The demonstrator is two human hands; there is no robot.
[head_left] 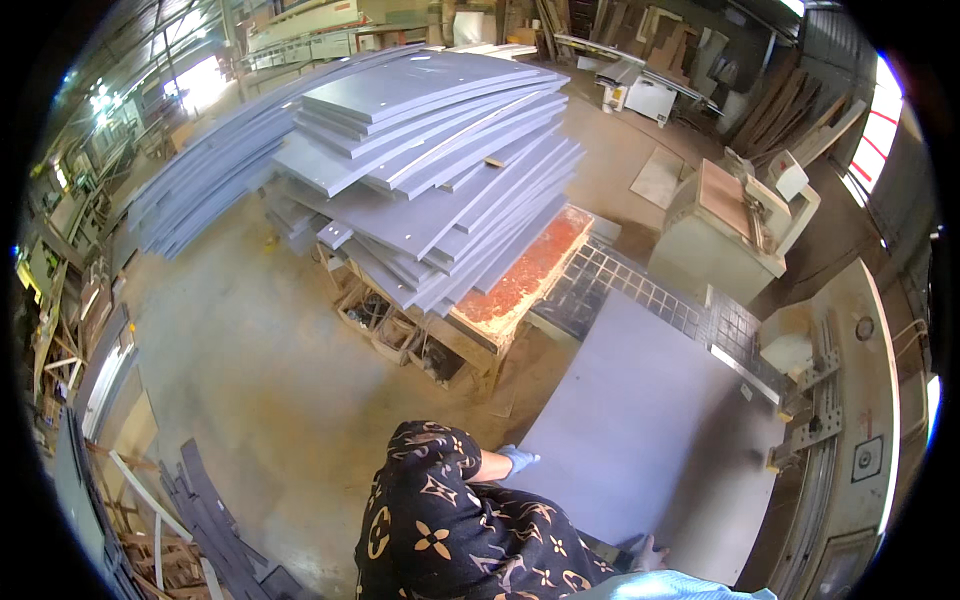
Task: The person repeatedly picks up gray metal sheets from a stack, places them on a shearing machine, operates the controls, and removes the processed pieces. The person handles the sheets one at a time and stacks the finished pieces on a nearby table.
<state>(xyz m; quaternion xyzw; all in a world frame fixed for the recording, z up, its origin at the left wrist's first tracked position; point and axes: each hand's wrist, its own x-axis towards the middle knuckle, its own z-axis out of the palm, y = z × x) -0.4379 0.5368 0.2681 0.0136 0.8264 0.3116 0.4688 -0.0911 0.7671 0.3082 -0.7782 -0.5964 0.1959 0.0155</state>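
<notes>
A large flat grey panel point(640, 420) lies in front of me on the right, one long side along a machine. At its left edge my left hand point(520, 460), in a light-blue glove, is closed on the panel. Lower down, my right hand point(648, 556) grips the near edge, close to my body. Part of that hand is hidden by my black patterned shirt and by pale-blue fabric at the bottom of the view. Any fingers under the panel are hidden. The panel's far end rests by a black gridded support table point(630, 284).
A tall stack of grey panels point(420, 150) stands on a worn orange-topped bench point(545, 262), with more panels behind. The long machine point(840, 400) runs along my right. Another machine point(715, 230) stands beyond. Dark offcut strips point(205, 505) lie at lower left.
</notes>
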